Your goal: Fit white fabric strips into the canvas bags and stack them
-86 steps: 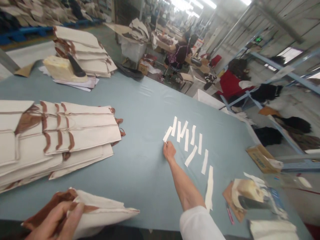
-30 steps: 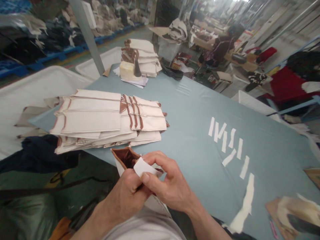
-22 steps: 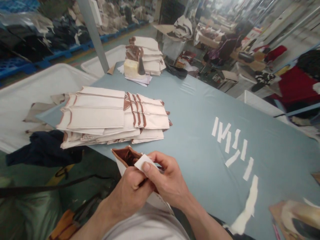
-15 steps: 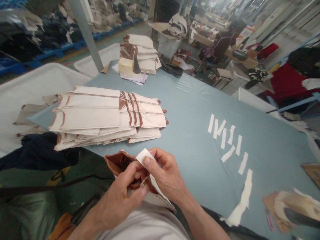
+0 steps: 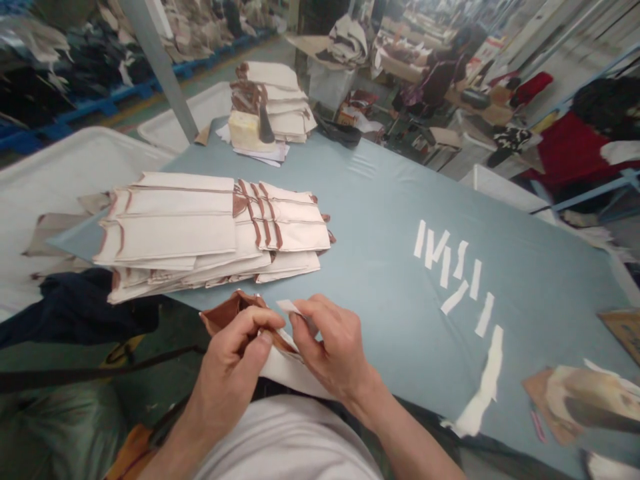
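Close to my body, a cream and brown fabric bag point(image 5: 295, 373) lies at the table's near edge, its brown lining showing at the left. My left hand point(image 5: 245, 353) pinches the bag's opening edge. Just right of it, my right hand point(image 5: 327, 340) holds a small white strip point(image 5: 288, 306) between thumb and fingers, above the bag. Beyond my hands lies a stack of cream bags with brown trim point(image 5: 200, 230). Several white strips point(image 5: 447, 267) are spread on the blue-green table at the right.
A second bag pile point(image 5: 285, 100) stands at the table's far end beside a yellowish block point(image 5: 245, 131). A long torn white piece point(image 5: 487, 387) and a brown pad point(image 5: 555, 400) lie at the right. Far back, a person point(image 5: 450, 63) sits among worktables.
My hands have moved a little apart. The white strip has turned and shows less of its face. The bag has shifted, with its cream side now stretched toward the right.
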`<state>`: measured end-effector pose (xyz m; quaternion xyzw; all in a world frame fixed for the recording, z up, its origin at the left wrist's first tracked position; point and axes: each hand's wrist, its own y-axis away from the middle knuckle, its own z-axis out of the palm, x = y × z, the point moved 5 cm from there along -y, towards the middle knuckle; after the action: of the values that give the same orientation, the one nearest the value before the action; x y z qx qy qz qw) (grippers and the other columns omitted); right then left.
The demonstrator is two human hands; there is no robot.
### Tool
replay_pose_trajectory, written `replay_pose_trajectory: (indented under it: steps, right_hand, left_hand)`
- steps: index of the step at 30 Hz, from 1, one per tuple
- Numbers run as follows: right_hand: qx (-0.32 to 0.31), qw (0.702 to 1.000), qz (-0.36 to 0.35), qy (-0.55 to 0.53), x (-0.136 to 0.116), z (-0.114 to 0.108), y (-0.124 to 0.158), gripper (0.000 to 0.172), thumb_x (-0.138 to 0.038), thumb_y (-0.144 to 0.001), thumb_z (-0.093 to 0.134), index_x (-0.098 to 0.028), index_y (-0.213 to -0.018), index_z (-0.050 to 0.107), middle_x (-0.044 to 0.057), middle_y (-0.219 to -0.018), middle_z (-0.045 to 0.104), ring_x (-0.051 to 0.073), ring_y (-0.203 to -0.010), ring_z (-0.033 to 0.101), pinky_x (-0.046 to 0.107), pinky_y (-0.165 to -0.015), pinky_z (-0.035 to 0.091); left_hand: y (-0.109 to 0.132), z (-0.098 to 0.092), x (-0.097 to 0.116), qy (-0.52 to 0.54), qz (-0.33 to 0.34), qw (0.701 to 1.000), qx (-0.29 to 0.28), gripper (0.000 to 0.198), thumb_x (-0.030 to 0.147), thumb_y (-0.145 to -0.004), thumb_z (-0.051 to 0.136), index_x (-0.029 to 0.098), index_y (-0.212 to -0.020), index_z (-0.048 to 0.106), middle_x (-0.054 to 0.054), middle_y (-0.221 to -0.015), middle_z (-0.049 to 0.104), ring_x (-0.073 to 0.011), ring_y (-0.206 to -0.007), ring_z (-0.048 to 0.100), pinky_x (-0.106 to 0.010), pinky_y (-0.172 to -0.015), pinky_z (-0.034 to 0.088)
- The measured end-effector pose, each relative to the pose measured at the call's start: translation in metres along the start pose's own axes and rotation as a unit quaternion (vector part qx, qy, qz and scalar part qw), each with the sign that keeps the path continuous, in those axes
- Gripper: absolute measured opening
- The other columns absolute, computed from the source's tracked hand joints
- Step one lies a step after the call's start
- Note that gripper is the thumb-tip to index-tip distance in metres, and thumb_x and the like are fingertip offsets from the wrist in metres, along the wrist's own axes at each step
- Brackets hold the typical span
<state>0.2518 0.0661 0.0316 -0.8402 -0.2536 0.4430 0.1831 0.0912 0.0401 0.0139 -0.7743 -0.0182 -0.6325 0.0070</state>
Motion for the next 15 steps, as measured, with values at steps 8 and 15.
replay_pose_trajectory:
  steps: [8, 15]
  right_hand:
    - [-0.017, 0.992, -0.080, 0.093, -0.010, 0.001, -0.008, 0.022, -0.015, -0.110, 0.051, -0.017, -0.110, 0.072, 0.007, -0.092, 0.083, 0.017, -0.077, 0.076, 0.027, -0.070, 0.057]
    - [-0.090, 0.980, -0.117, 0.130, -0.017, 0.018, -0.001, 0.041, -0.009, -0.105, 0.045, -0.004, -0.141, 0.062, 0.023, -0.133, 0.079, 0.028, -0.108, 0.080, 0.037, -0.091, 0.065]
  left_hand:
    - [-0.005, 0.007, 0.018, -0.097, 0.079, 0.991, 0.053, 0.019, 0.023, -0.094, 0.057, 0.020, -0.081, 0.070, 0.004, -0.062, 0.068, -0.0111, -0.047, 0.058, -0.019, -0.047, 0.045]
    - [-0.013, -0.001, 0.001, -0.027, -0.015, 0.997, 0.074, 0.027, 0.036, -0.092, 0.064, 0.020, -0.070, 0.064, 0.003, -0.063, 0.062, -0.0129, -0.055, 0.056, -0.020, -0.051, 0.048]
